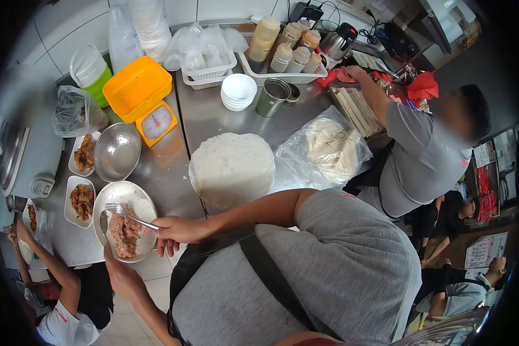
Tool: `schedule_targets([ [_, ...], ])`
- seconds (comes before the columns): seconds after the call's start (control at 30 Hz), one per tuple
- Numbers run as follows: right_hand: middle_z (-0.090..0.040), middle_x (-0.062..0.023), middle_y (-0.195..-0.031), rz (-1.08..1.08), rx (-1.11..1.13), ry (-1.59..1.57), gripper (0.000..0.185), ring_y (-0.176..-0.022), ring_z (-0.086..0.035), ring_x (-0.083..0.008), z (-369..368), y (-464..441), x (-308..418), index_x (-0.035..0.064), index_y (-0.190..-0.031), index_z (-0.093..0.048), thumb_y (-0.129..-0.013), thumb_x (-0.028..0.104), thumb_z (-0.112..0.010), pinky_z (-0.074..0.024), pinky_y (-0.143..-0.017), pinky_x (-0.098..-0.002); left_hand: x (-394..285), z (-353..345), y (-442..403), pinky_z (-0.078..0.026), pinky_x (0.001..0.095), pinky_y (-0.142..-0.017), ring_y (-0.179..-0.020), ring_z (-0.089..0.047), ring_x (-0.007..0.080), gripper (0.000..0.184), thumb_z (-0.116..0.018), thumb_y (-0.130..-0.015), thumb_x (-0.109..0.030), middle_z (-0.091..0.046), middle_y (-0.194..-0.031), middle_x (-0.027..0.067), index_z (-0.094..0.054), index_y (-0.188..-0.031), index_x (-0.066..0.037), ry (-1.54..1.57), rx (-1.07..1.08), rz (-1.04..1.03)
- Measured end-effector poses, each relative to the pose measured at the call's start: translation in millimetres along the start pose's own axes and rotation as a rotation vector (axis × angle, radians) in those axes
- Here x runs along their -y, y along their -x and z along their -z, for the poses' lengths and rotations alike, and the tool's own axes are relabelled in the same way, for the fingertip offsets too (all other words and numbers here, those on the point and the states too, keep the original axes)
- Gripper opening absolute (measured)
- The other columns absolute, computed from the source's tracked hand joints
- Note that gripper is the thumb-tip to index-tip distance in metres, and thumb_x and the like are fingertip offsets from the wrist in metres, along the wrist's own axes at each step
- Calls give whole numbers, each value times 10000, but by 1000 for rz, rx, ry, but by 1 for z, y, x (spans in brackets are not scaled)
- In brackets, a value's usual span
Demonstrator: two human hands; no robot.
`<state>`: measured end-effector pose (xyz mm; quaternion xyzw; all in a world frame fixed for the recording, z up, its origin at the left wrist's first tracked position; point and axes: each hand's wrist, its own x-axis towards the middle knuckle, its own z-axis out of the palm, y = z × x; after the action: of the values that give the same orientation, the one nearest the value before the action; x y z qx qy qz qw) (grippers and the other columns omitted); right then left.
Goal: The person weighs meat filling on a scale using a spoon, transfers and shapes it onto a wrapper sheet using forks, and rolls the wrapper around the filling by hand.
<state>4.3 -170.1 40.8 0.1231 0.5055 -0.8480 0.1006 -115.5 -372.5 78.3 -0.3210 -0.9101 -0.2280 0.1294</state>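
Note:
My right hand (181, 229) is closed around the handle of a fork (131, 214), whose tines rest in pinkish minced meat (125, 233). The meat lies in a round white bowl (147, 202) at the counter's edge. My left hand (123, 278) is at the near rim of this bowl. Its fingers are closed on the handle of a metal spoon (103, 222), which stands along the bowl's left inner side. Part of the left hand's grip is hidden by the hand itself.
A metal bowl (117, 151), two white dishes of browned food (82, 202), a yellow scale (156, 123) and a stack of white round wrappers (232, 168) stand around. Bagged wrappers (333, 149) lie farther right. Co-workers are at the right (421, 150) and lower left (75, 311).

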Motion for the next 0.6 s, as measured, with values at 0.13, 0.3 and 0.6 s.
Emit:
schedule_targets([
  [0.13, -735, -125, -984, 118, 28, 26, 307, -713, -702, -162, 18, 3, -5, 55, -1346, -534, -1075, 166, -442, -549, -621, -289, 6, -30, 15, -571, 484, -774, -1011, -703, 403, 442, -494, -971, -11, -708, -1204, 189, -543, -1395, -123, -151, 203, 81],
  [0.3, -695, -46, -1070, 151, 122, 18, 278, -833, -634, -89, 32, 7, -5, 75, -1324, -573, -1068, 162, -510, -517, -728, -255, 5, -36, 29, -566, 501, -777, -986, -708, 410, 417, -505, -974, -47, -714, -1187, 202, -569, -1380, -117, -114, 271, 115],
  [0.6, -434, 65, -752, 178, 11, 99, 212, -652, -370, -25, 38, 14, 14, 68, -1175, -599, -1105, 232, -485, -296, -555, -200, -11, -26, 11, -576, 441, -628, -771, -728, 319, 420, -584, -884, -33, -734, -987, 158, -627, -1294, -111, -155, 7, 127],
])
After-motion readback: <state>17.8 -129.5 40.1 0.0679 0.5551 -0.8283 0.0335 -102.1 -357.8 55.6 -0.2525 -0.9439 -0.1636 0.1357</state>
